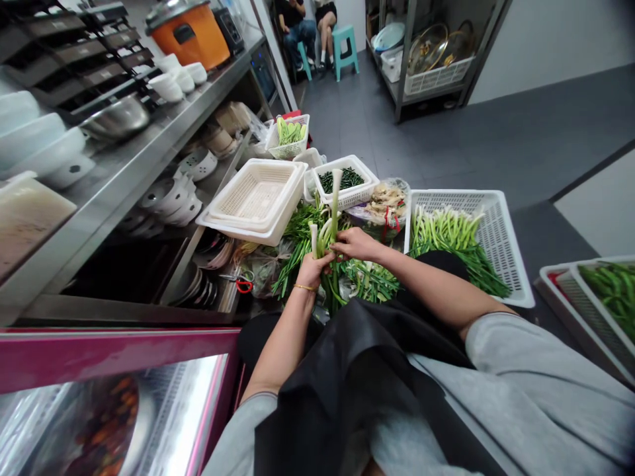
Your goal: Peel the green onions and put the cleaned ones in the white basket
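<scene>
left hand [313,270]: fingers curled around several pale-stemmed green stalks [317,244], gold bracelet [304,287] at the wrist. right hand [354,243]: fingertips pinching one thick stalk [336,198], upright, close beside the left hand. beyond the hands: one small white basket [351,197] of dark green pods. to the right: one large white basket [503,244], green stalks inside. left: stacked white trays [258,198]; red-handled scissors [243,284].

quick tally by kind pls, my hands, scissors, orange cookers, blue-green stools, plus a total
Left hand and right hand: 2
Scissors: 1
Orange cooker: 1
Blue-green stools: 2
Total: 6
</scene>
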A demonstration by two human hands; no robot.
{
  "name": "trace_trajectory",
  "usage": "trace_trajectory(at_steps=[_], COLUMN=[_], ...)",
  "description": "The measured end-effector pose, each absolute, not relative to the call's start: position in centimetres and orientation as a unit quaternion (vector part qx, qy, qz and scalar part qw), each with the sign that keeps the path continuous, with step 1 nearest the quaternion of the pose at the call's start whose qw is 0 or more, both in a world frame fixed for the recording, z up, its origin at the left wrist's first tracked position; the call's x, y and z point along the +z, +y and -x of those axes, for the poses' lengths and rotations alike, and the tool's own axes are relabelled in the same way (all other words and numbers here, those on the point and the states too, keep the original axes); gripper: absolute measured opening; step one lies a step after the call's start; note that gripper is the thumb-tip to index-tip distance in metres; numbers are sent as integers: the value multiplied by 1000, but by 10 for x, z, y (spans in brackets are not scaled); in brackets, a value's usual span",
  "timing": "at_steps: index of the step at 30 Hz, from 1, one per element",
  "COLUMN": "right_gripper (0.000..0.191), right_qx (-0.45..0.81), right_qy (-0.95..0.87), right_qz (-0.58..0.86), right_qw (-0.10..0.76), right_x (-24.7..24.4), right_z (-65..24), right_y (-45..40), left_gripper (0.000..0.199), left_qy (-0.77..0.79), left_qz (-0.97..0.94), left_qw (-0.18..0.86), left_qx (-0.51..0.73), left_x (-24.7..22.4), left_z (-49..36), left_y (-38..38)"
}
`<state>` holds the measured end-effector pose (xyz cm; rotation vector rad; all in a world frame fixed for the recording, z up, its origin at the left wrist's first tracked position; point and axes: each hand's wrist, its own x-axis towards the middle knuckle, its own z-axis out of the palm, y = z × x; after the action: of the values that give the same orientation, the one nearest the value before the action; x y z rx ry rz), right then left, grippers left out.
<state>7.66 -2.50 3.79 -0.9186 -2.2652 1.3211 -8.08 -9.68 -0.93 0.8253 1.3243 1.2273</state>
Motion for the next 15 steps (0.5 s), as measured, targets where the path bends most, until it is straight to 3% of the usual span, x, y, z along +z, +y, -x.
trace_trajectory(at_steps=[5, 10, 15], right_gripper=[26, 17, 33], right_qx=[442, 576, 581], right_qy=[-821, -738, -691], right_qz=[323, 322, 360], right_qw=[161, 143, 234], right_x=[40, 30, 14], right_z=[-74, -80, -71], right_y=[-26, -22, -24], left_gripper=[35, 34, 32], left_qy=[604, 625, 629], left_qz=[-353, -350, -367], left_qw=[489, 451, 449], left_qx=[520, 532, 518], left_x=[-7, -8, -16], left_z=[90, 90, 89], left_y=[-102, -102, -99])
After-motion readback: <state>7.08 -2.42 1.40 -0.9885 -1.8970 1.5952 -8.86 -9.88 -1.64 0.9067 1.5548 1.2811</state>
